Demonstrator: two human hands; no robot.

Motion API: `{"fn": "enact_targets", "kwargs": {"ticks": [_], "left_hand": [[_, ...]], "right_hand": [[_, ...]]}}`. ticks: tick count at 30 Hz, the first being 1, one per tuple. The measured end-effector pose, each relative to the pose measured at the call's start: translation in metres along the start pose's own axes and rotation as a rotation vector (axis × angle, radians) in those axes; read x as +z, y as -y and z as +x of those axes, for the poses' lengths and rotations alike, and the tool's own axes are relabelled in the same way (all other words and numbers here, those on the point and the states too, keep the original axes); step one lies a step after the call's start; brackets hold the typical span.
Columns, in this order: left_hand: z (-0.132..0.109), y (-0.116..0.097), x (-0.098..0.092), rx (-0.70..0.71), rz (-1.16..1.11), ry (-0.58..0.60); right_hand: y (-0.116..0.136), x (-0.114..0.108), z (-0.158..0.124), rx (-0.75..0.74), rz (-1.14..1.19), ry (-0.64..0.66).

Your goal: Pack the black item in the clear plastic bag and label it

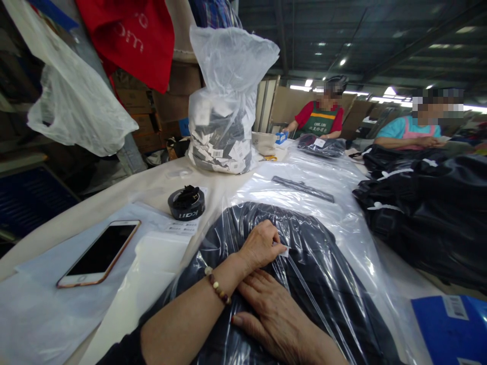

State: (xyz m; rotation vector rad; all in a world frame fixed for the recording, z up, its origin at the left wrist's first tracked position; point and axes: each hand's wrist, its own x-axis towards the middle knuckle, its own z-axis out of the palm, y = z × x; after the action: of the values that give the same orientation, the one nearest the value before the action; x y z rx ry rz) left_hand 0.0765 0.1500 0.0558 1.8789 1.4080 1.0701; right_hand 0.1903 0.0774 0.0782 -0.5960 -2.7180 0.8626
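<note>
A black garment packed in a clear plastic bag (323,284) lies on the table in front of me. My left hand (261,244), below a beaded bracelet (217,285), is closed in a pinch on a small white label (283,250) at the bag's surface. I cannot tell whether the label is stuck down. My right hand (272,309) rests flat on the bag just below the left wrist, palm down, fingers partly hidden under that wrist. Beyond the garment, a dark flat strip (303,188) shows at the clear plastic.
To the left are a phone (101,253), a roll of black tape (186,204) and printed labels (181,227). A big clear sack of tags (224,132) stands behind. Black bagged garments (429,213) and a blue package (451,327) lie right. Two people (321,119) work across the table.
</note>
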Motion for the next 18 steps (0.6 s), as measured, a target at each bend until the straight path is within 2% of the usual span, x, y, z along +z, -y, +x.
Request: {"fn": "enact_targets", "kwargs": {"ticks": [3, 7, 8, 12, 13, 15, 18], "left_hand": [[0.001, 0.0, -0.002, -0.045, -0.018, -0.026], [0.005, 0.005, -0.006, -0.077, -0.092, 0.004], [0.006, 0.007, -0.007, -0.084, -0.111, 0.015], [0.009, 0.014, -0.008, -0.116, -0.159, 0.051], [0.009, 0.015, -0.008, -0.121, -0.161, 0.056], [0.009, 0.018, -0.008, -0.125, -0.151, 0.06], [0.009, 0.024, -0.007, -0.122, -0.118, 0.068]], "right_hand": [[0.002, -0.001, 0.0, 0.003, -0.015, -0.004], [0.0, 0.002, -0.003, 0.026, -0.077, -0.044], [-0.003, 0.004, -0.005, 0.038, -0.126, -0.101], [-0.029, 0.016, -0.013, 0.13, -0.43, -0.506], [-0.036, 0.018, -0.014, 0.177, -0.492, -0.568], [-0.046, 0.02, -0.012, 0.29, -0.555, -0.554], [-0.052, 0.019, -0.005, 0.416, -0.564, -0.317]]}}
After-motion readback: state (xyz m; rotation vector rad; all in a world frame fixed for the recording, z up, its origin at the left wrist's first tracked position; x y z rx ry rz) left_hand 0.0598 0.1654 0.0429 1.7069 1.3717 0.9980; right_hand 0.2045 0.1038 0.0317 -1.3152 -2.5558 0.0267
